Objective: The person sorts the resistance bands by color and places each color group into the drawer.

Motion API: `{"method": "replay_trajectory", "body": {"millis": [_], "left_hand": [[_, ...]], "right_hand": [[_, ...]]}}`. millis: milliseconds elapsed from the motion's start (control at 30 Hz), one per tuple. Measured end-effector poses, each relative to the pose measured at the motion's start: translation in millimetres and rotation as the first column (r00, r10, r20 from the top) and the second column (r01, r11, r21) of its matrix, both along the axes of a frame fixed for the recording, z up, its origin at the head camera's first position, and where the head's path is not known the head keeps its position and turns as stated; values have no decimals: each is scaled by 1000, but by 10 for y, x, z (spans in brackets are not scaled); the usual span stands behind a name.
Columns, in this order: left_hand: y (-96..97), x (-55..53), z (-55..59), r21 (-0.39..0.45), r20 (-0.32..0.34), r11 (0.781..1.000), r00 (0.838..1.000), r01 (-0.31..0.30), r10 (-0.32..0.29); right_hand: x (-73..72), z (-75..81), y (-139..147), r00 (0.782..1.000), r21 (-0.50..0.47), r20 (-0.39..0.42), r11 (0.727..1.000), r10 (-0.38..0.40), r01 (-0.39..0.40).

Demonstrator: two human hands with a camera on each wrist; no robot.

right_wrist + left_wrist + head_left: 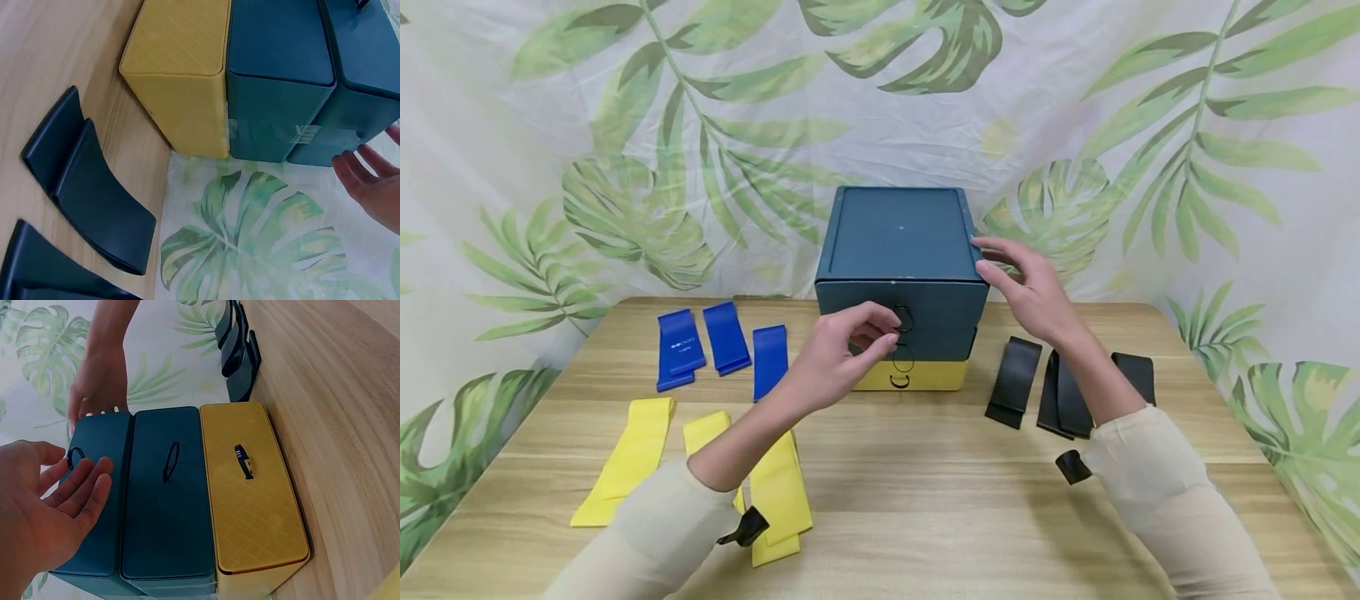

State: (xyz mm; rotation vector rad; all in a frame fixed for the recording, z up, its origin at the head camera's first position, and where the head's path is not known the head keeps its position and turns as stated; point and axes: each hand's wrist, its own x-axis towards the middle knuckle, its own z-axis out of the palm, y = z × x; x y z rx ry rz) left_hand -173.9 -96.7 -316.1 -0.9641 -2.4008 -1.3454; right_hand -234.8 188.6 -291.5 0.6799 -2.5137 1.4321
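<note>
A stack of drawer boxes stands against the back: a dark teal drawer (880,333) on top, another teal drawer (165,525) below it, and a yellow drawer (940,377) at the bottom. My left hand (827,358) is before the top drawer, fingers loosely bent and spread. Its fingertips lie beside the top drawer's black ring pull (76,454); whether they touch it cannot be told. My right hand (1033,292) rests its fingertips on the right side of the top box. Its fingers (357,177) are spread against that side wall.
Several blue resistance bands (677,346) lie folded at the left, with several yellow bands (632,454) nearer. Black folded bands (1015,379) lie at the right. All rest on a wooden table (925,500). A leaf-print curtain (760,67) hangs right behind the boxes.
</note>
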Motion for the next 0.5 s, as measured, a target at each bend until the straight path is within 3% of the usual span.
{"method": "replay_trajectory", "body": {"millis": [300, 500], "left_hand": [[20, -27, 3, -3, -25, 1000, 999, -24, 24], [8, -29, 26, -2, -41, 1000, 999, -19, 19]], "right_hand": [[-170, -8, -47, 997, -44, 62, 998, 36, -33], [-186, 7, -54, 998, 2, 58, 1000, 30, -30]]}}
